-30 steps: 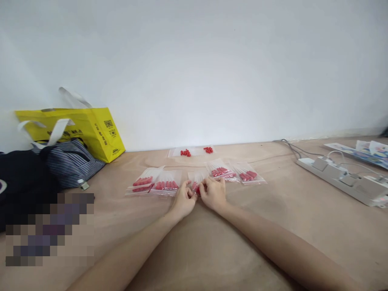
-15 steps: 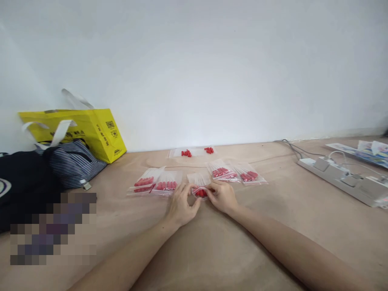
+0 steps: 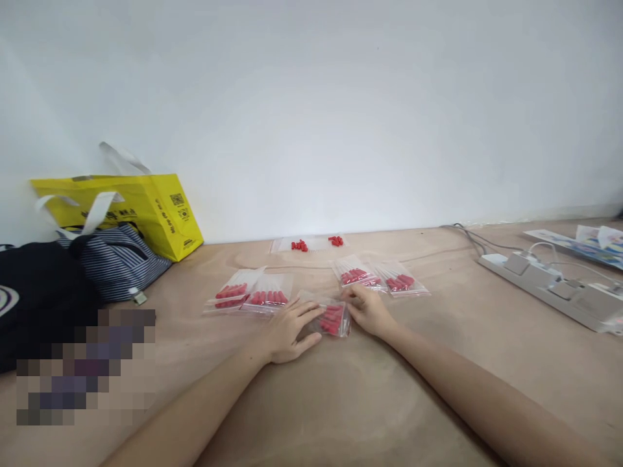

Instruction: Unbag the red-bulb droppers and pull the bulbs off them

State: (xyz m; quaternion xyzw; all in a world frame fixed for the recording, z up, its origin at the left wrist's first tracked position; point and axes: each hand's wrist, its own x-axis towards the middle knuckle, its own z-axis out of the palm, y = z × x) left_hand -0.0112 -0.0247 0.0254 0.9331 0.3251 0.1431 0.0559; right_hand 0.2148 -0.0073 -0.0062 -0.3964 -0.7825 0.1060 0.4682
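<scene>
A small clear zip-lock bag (image 3: 333, 320) with several red-handled pieces lies on the table between my hands, its sealed edge toward the right. My left hand (image 3: 291, 329) rests over the bag's left part, fingers stretched out and apart. At the bag's right edge, my right hand (image 3: 368, 310) has its fingers curled into a pinch by the upper corner; the fingertips partly hide what they grip. Similar filled bags lie just beyond: a left pair (image 3: 270, 293) and a right group (image 3: 402, 280).
Farther back lies another clear bag (image 3: 316, 244) with two clusters of red pieces. A yellow shopping bag (image 3: 178, 217), a striped bag (image 3: 119, 259) and a black bag (image 3: 43, 298) stand at left. A white power strip (image 3: 549, 288) with cables sits at right, near printed sheets (image 3: 569, 243).
The bag between my hands has turned so its zip edge now faces right, and it lies flatter. My left hand has spread its fingers over it; my right hand has shifted slightly right.
</scene>
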